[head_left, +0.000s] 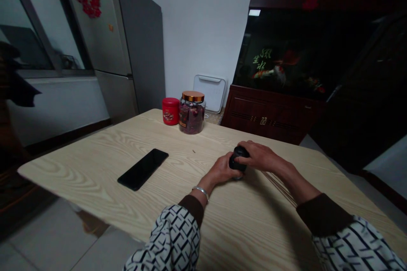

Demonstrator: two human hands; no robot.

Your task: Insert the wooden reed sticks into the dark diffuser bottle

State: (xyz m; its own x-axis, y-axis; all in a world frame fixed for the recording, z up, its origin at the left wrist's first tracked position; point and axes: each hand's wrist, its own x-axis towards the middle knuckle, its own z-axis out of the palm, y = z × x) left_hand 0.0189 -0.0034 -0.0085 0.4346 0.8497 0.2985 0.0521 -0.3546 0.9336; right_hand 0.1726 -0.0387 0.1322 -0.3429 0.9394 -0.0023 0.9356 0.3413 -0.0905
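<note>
A small container with a black top (239, 157) stands near the middle of the wooden table (178, 203). My left hand (222, 168) is wrapped round its lower part from the left. From above and the right, my right hand (257, 155) grips the black top. A pale, shiny base shows just under my left fingers; most of the body is hidden, so its exact kind is unclear. Several thin brown sticks (280, 187) lie on the table beside and partly under my right forearm.
A black phone (143, 169) lies at the left. Behind stand a red canister (171, 112) and a clear jar (192, 118) with a copper-coloured lid and dark reddish contents. Beyond the table are a fridge (143, 51), a white panel (210, 93) and a fish tank (286, 51).
</note>
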